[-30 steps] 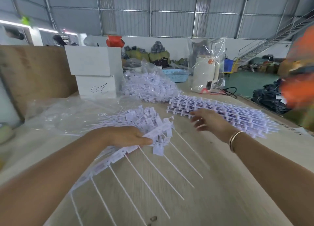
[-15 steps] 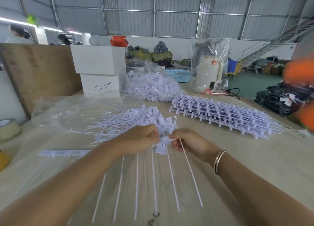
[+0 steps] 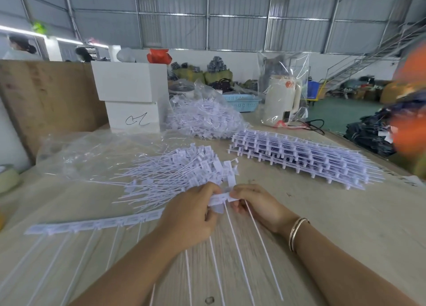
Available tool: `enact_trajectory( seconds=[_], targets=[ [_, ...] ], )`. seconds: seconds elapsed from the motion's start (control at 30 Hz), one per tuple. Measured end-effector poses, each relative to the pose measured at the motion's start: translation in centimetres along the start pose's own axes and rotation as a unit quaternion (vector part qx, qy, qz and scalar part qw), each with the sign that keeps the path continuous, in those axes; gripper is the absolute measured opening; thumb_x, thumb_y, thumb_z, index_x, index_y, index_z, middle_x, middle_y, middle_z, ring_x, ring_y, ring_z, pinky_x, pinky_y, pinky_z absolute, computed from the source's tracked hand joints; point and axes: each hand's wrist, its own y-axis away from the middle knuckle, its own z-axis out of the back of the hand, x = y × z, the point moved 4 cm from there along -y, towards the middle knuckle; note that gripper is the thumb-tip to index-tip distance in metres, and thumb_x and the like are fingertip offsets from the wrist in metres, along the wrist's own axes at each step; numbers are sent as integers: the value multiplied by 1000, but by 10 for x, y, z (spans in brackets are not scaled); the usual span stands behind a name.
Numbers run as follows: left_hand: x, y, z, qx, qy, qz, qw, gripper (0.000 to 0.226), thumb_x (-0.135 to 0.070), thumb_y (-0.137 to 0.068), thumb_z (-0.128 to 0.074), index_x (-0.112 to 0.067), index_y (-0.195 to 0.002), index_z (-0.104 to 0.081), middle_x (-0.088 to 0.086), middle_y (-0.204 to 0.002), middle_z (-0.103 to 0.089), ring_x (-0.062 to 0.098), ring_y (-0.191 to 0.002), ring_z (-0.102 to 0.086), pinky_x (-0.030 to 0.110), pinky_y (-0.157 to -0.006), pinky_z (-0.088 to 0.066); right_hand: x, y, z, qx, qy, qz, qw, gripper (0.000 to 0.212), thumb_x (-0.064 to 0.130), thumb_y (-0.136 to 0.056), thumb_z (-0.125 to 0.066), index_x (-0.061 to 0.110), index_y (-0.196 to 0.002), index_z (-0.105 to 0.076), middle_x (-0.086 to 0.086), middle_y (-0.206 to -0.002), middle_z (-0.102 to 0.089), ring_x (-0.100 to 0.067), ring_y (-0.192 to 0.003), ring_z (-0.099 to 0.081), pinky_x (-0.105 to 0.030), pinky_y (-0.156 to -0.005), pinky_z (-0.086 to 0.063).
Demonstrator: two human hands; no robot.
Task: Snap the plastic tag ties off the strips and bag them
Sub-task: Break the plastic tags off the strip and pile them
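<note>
Both hands, left hand (image 3: 191, 216) and right hand (image 3: 253, 204), pinch one white plastic tag-tie strip (image 3: 221, 198) over the wooden counter (image 3: 345, 225); uneven twisting could break a thin tail.

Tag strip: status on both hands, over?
Left hand and right hand both pinch the strip. Loose pile just behind. Nothing in the way.

White tie strip (image 3: 221, 198) flat on table, loose ties (image 3: 175, 174) heaped behind
</note>
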Motion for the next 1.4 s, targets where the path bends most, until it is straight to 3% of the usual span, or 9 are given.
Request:
enact_trajectory(
  seconds=[0.13,0.4,0.5,0.63,0.77,0.93,1.1,1.23,1.4],
  targets=[
    [-5,-1,1,-19,-68,-6,998,23,-42,-89,-46,-28,-108,-47,-9,-99,-63,15,-82,-59,28,-60,-34,9,6,-7,40,76,12,996,24,24,-83,-57,16,-61,-59,0,-59,-55,-11,-58,-48,-17,-58,-38],
    [6,-2,0,-19,-49,6,999,20,-46,-94,-43,-32,-105,-52,-9,-85,-56,14,-83,-57,28,-64,-38,13,6,-9,47,150,34,987,17,14,-92,-58,9,-76,-62,0,-67,-53,-8,-62,-48,-21,-62,-37],
    [10,-2,0,-9,13,9,1000,17,-42,-93,-49,-32,-104,-57,-10,-86,-61,12,-83,-59,27,-67,-44,11,6,-9,46,154,44,986,17,11,-91,-57,-5,-84,-61,-3,-70,-52,-9,-62,-46,-20,-61,-37],
    [14,-2,-1,11,155,28,987,12,-40,-90,-58,-32,-88,-67,-10,-71,-65,7,-65,-59,26,-64,-43,16,7,-11,49,160,75,983,14,3,-91,-55,-4,-81,-61,-8,-73,-53,-12,-63,-47,-19,-61,-37],
    [13,-2,0,-2,256,20,967,12,-32,-88,-64,-38,-77,-63,-18,-71,-66,1,-63,-59,17,-59,-40,17,8,-12,57,102,83,990,15,8,-91,-54,1,-79,-61,-5,-69,-58,-10,-56,-48,-18,-54,-40],
    [10,-3,1,-11,336,20,941,15,-23,-90,-60,-14,-80,-68,8,-74,-66,23,-68,-60,28,-59,-43,15,6,-9,47,46,90,994,17,20,-87,-57,11,-79,-69,-4,-71,-65,-12,-61,-54,-22,-59,-42],
    [16,-3,12,-50,435,58,897,15,-12,-89,-59,-19,-77,-65,-4,-74,-71,-1,-68,-64,7,-55,-44,9,3,6,7,-83,63,995,23,21,-84,-58,12,-99,-73,-10,-85,-69,-21,-65,-59,-30,-64,-49],
    [20,0,7,-76,366,68,925,8,-19,-82,-71,-20,-85,-64,-12,-73,-68,-4,-63,-59,8,-60,-41,8,2,2,18,121,67,990,19,17,-88,-61,1,-94,-69,-3,-88,-64,-7,-78,-58,-17,-74,-45],
    [14,-1,9,-124,231,3,965,24,-10,-76,-75,-22,-86,-58,-13,-76,-55,-8,-73,-52,4,-62,-35,8,-1,-12,52,354,135,924,10,9,-83,-68,-1,-83,-64,-2,-91,-49,-5,-85,-48,-18,-78,-39]
  ],
)
